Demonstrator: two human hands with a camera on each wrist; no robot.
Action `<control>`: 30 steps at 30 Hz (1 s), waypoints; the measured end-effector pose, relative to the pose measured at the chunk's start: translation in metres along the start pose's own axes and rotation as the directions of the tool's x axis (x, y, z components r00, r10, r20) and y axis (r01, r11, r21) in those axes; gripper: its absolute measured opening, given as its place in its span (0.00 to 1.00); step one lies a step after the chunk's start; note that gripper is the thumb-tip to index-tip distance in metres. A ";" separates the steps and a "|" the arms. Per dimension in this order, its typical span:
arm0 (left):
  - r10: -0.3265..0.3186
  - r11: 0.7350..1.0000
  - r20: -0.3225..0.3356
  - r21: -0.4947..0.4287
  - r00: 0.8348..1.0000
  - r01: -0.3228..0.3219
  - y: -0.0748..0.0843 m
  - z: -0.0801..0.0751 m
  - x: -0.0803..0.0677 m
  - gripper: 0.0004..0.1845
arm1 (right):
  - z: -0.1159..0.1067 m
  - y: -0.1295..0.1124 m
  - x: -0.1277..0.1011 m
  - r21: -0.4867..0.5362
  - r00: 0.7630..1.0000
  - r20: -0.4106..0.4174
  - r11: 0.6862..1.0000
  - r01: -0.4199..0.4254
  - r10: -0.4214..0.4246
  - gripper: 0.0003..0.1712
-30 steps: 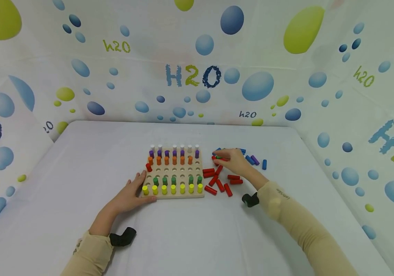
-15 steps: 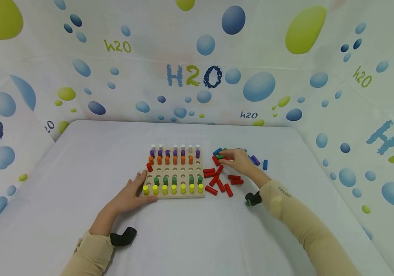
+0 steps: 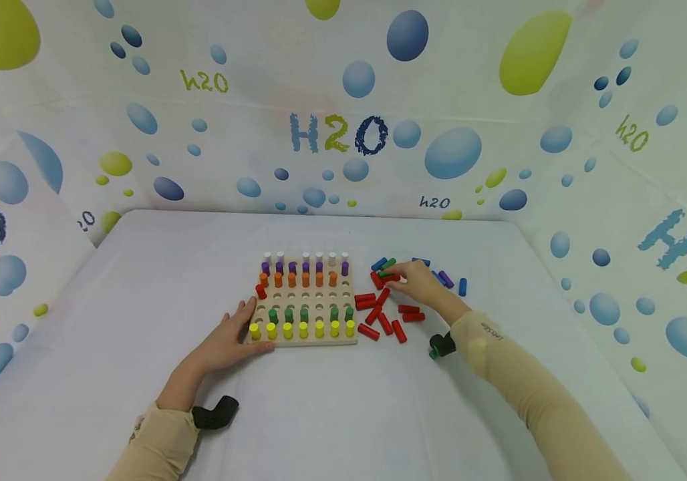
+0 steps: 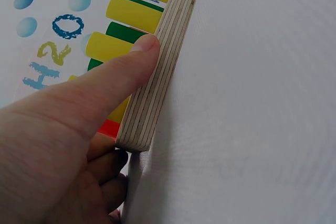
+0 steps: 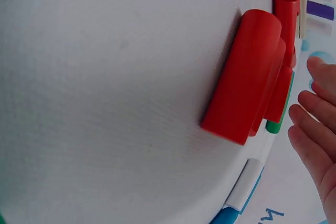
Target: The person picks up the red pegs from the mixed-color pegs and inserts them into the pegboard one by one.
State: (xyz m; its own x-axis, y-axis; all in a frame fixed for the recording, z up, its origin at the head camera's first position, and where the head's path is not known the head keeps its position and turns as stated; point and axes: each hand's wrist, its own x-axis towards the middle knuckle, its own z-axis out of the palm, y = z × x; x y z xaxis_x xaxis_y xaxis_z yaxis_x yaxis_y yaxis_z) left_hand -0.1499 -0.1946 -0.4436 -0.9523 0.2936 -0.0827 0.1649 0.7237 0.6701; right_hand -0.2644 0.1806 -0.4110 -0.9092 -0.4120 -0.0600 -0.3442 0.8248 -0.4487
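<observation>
A wooden pegboard [image 3: 304, 297] stands in the head view with rows of white, purple, orange, green and yellow pegs upright in its holes. One red peg [image 3: 260, 291] leans at its left edge. My left hand [image 3: 218, 344] holds the board's near left corner. In the left wrist view, the thumb [image 4: 144, 51] presses the front edge while the other fingers lie along the side. Over the loose pegs, my right hand [image 3: 420, 282] has its fingertips by a red peg [image 3: 390, 278] and a green peg [image 3: 384, 273]. The right wrist view shows those fingers extended, gripping nothing visible.
Several loose red pegs [image 3: 385, 324] lie right of the board. Farther back are blue pegs [image 3: 462, 286], a purple peg [image 3: 446, 279] and another green peg [image 3: 389, 263]. White cloth [image 3: 319, 414] covers the table, and a printed curtain [image 3: 343, 180] surrounds it.
My right hand has shifted slightly right, uncovering more of the green and red pegs near its fingertips. The left hand stays on the board's corner.
</observation>
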 end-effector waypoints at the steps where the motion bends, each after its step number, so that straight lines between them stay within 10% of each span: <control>1: -0.001 1.000 0.000 0.001 1.000 0.001 0.000 0.000 0.000 0.57 | 0.000 0.000 0.001 -0.017 1.000 0.006 1.000 0.001 0.000 0.20; 30: 0.003 1.000 0.006 -0.003 1.000 -0.003 0.002 0.000 0.000 0.57 | 0.008 -0.009 0.004 -0.399 0.990 0.144 0.915 0.054 0.005 0.15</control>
State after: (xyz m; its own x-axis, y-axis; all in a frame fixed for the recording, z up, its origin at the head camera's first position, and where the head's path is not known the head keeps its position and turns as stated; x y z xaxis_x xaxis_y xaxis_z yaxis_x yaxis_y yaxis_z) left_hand -0.1496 -0.1934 -0.4422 -0.9504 0.2992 -0.0853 0.1666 0.7208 0.6728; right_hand -0.2626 0.1686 -0.4148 -0.8675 -0.4597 -0.1898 -0.4574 0.8873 -0.0583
